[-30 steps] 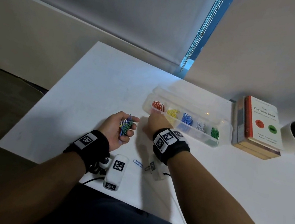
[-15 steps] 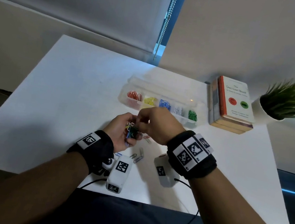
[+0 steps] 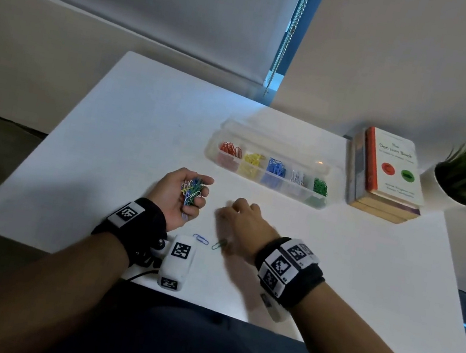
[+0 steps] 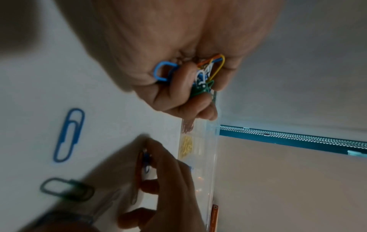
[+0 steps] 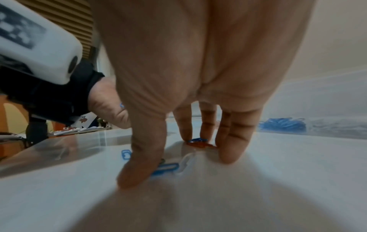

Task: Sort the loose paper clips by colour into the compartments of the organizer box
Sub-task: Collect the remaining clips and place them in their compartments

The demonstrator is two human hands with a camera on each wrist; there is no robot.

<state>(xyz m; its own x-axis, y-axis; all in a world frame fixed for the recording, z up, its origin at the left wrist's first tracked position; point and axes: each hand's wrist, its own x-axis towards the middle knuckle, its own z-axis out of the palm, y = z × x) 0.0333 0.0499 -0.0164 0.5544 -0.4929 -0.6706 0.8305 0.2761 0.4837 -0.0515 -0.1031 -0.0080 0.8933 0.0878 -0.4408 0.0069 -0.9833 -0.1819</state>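
While left grip clutches mixed-colour paper clips, right grip fingers spread on table.

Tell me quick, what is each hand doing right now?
Left hand: closed around a mixed bunch of paper clips.
Right hand: open, fingers straight down on the table, touching loose clips, gripping nothing.

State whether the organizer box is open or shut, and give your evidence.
Open. The box shows five uncovered compartments with red, yellow, blue, white and green clips, and its clear lid lies folded back behind them on the table.
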